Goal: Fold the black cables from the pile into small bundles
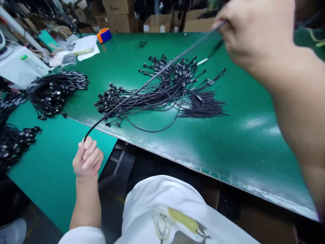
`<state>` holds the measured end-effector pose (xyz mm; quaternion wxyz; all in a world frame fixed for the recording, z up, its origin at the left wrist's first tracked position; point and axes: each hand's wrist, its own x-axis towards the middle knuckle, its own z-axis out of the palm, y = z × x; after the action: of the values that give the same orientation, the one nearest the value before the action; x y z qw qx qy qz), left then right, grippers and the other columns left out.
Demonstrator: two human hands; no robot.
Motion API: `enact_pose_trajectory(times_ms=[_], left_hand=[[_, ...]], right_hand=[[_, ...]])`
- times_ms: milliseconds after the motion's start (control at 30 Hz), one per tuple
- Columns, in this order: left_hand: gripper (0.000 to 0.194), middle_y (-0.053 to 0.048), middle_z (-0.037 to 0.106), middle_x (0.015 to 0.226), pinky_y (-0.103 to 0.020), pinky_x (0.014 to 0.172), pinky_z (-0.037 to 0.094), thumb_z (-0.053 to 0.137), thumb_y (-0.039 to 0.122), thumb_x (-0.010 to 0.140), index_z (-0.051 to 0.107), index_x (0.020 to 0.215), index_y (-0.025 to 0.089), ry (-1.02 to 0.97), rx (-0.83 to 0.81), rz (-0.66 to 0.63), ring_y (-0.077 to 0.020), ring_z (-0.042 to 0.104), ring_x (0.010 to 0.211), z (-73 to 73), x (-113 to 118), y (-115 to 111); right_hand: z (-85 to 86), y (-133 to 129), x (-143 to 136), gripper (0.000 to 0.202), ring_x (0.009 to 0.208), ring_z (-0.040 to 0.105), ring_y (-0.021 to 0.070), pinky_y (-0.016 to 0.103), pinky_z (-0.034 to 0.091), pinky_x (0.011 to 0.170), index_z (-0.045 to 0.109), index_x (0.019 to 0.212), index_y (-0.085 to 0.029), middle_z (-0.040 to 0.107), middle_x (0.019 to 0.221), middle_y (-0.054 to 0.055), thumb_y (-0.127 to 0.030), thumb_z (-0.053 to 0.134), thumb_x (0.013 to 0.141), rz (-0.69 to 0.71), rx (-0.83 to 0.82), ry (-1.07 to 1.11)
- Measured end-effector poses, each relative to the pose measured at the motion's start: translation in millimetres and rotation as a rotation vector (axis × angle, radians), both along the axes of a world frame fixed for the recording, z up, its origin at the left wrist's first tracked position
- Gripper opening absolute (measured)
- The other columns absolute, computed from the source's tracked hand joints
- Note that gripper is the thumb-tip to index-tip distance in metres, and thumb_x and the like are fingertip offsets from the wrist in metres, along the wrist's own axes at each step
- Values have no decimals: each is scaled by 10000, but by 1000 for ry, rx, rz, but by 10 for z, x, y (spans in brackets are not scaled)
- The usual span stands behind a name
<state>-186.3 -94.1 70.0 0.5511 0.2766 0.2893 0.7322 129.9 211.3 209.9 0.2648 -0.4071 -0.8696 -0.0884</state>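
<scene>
The person wears a loose white shirt, its cloth softly creased, with a white sleeve that ends partway along the left arm. A printed design on the front shows a yellow elongated shape, a paler rounded one with thin dark lines to its left, and a grey-brown patch nearer. The left hand and right hand are bare.

No text, label, brand, number or sign is legible. The markings on the cardboard boxes are too blurred to read.
</scene>
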Motion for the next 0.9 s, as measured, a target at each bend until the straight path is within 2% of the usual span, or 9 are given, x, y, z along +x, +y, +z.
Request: enact_pose_trajectory(times_ms=[100, 167, 233, 300, 400, 500, 633, 767, 900], left_hand=[[304, 100, 436, 537, -72, 346, 314, 697, 332, 875, 458, 773, 173, 51, -244, 151, -8, 411, 356, -58, 75, 113], [306, 51, 571, 635, -109, 411, 416, 686, 411, 873, 496, 829, 176, 212, -335, 216, -61, 583, 497, -154, 200, 221], [318, -27, 684, 848, -189, 570, 544, 611, 491, 908, 554, 925, 178, 475, -339, 262, -136, 700, 755, -269, 402, 335], [351, -81, 699, 1058, -295, 828, 576, 552, 514, 936, 615, 1015, 178, 767, -251, 226, -191, 679, 1026, -361, 680, 425], [362, -77, 702, 985, -339, 965, 505, 530, 483, 956, 660, 1072, 166, 913, -112, -84, -188, 652, 1023, -407, 1092, 464], [386, 12, 537, 650, -259, 656, 499, 517, 488, 962, 661, 1057, 143, 629, -176, -375, -102, 535, 601, -393, 1243, 442], [397, 53, 357, 605, -192, 482, 299, 619, 491, 904, 683, 1010, 115, 465, -310, -445, -55, 325, 516, -359, 1060, 438], [379, 48, 357, 596, -185, 491, 301, 654, 471, 883, 691, 936, 97, 487, -405, -545, -55, 315, 528, -318, 837, 416], [404, 58, 338, 560, -174, 471, 319, 700, 497, 836, 684, 870, 94, 430, -435, -464, -51, 304, 498, -291, 696, 407]], right_hand=[[-483, -84, 279, 515, 1008, 619, 322, 376, 371, 644, 647, 1238, -126, 662, 1034, 229, -350, 229, 1038, -50, 30, -221], [-868, -367, 367, 651, 787, 610, 259, 344, 250, 532, 634, 1152, -90, 646, 924, 234, -475, 120, 1046, -25, 96, -317], [-1182, -819, 364, 586, 604, 546, 191, 309, 187, 476, 642, 942, -145, 629, 757, 133, -447, 153, 1058, 222, 80, -385], [-1348, -1300, 274, 460, 575, 540, 147, 278, 232, 474, 623, 841, -166, 613, 691, 60, -318, 250, 1063, 562, 67, -342], [-1341, -1661, 78, 387, 578, 529, 124, 269, 241, 496, 639, 845, -175, 600, 682, 19, -297, 334, 1051, 619, -27, -292], [-1220, -1482, 78, 453, 655, 555, 143, 268, 224, 510, 648, 864, -178, 638, 772, 44, -422, 317, 1052, 453, -168, -290], [-1190, -1131, 407, 451, 804, 627, 178, 263, 308, 560, 667, 959, -200, 695, 900, 50, -479, 323, 1042, 335, -261, -231], [-1368, -1018, 707, 428, 864, 660, 192, 276, 396, 613, 681, 985, -209, 725, 968, 54, -487, 360, 1031, 250, -266, -170], [-1530, -948, 931, 445, 880, 654, 216, 309, 438, 685, 699, 1025, -170, 726, 985, 130, -468, 369, 1030, 108, -271, -132]])
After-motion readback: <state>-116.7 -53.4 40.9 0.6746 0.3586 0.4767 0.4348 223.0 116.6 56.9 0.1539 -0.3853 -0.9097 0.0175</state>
